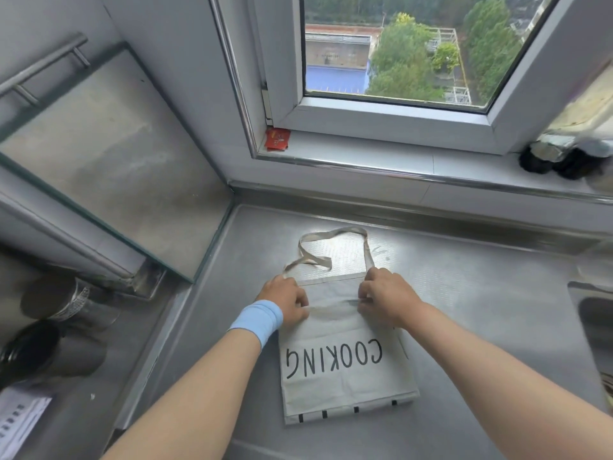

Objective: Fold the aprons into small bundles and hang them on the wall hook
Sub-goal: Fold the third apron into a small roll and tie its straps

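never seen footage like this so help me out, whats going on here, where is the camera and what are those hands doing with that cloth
There is no machine here. The single picture comes from a wide-angle camera worn on a person's head, looking forward and down at their own bare arms.

On the steel counter under a window lies a pale apron, partly folded, with the word COOKING printed on it, upside down from this view. Its neck strap loops away toward the window.

The left hand, with a light blue wristband, and the right hand each pinch the apron's upper part, near where the strap joins. It looks like a fold in progress. A small red packet sits on the sill.
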Demonstrator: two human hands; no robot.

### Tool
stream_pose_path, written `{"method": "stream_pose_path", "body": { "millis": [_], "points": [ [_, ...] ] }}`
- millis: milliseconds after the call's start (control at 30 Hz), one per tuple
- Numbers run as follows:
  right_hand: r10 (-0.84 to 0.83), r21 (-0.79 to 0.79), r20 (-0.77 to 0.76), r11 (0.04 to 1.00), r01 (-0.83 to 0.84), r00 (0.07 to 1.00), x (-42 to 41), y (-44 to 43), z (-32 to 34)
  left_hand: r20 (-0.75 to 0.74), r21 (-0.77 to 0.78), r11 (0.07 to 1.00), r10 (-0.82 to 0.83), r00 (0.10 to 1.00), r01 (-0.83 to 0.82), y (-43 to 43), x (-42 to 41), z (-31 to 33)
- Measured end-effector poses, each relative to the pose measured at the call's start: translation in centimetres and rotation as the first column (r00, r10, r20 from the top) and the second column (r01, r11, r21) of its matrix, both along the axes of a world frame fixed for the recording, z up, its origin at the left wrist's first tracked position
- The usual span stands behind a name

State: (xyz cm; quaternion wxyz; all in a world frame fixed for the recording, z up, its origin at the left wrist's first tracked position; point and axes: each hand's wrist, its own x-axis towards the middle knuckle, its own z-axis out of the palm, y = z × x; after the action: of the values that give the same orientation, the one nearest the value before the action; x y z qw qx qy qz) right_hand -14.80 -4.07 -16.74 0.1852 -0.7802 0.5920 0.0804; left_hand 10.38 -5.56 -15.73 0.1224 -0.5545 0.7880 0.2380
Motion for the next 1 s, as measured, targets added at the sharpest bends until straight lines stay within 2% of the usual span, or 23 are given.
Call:
{"method": "stream_pose_path", "body": {
  "millis": [167,333,433,500,567,600,667,733,767,833,900,1000],
  "points": [
    [-0.135,0.013,0.118,0.991,0.135,0.984,0.0,-1.1,0.1,-0.133,-0.047,0.981,0.180,0.975,-0.188,-1.1,0.0,-0.4],
    [-0.163,0.028,0.074,0.987,0.161,0.984,0.1,-3.4,-0.3,-0.139,-0.089,0.960,0.252,0.958,-0.265,-2.3,-0.6,-1.4],
    [-0.169,-0.003,0.057,0.985,0.170,0.984,0.0,-3.9,-1.0,-0.047,-0.396,0.897,0.197,0.979,-0.199,-1.5,-1.4,-1.6],
    [-0.166,-0.030,0.057,0.985,0.168,0.984,0.0,-4.1,-1.4,-0.100,-0.560,0.819,0.081,0.992,-0.124,-0.3,-2.5,-1.7],
    [-0.172,-0.021,0.049,0.985,0.174,0.984,0.0,-4.3,-1.8,-0.136,-0.607,0.794,-0.091,0.987,-0.011,1.3,-3.8,-2.4],
    [-0.179,-0.012,0.042,0.984,0.179,0.983,0.1,-4.3,-1.9,-0.116,-0.555,0.831,-0.132,0.984,0.046,2.2,-4.4,-2.8],
    [-0.171,-0.070,-0.008,0.983,0.170,0.985,0.5,-4.0,-1.6,-0.015,-0.345,0.932,-0.125,0.992,0.112,3.9,-5.4,-3.4],
    [-0.090,-0.256,-0.130,0.965,0.054,0.987,0.9,-3.3,-1.4,0.047,-0.183,0.979,-0.087,0.995,0.095,4.9,-5.8,-4.2],
    [-0.038,-0.326,-0.170,0.945,-0.020,0.985,1.2,-2.5,-1.3,0.069,-0.182,0.979,-0.080,0.994,0.092,5.3,-6.0,-4.4],
    [0.054,-0.388,-0.117,0.917,-0.095,0.992,2.4,-0.5,-1.5,0.109,-0.204,0.973,-0.084,0.991,0.105,5.5,-6.0,-5.0],
    [0.070,-0.288,-0.003,0.955,-0.068,0.998,3.6,2.2,-2.4,0.106,-0.202,0.974,-0.086,0.991,0.106,5.6,-5.9,-5.3],
    [-0.065,-0.113,0.078,0.991,0.074,0.995,3.2,5.6,-4.5,0.102,-0.199,0.970,-0.125,0.987,0.143,5.8,-5.0,-5.8]
  ]
}}
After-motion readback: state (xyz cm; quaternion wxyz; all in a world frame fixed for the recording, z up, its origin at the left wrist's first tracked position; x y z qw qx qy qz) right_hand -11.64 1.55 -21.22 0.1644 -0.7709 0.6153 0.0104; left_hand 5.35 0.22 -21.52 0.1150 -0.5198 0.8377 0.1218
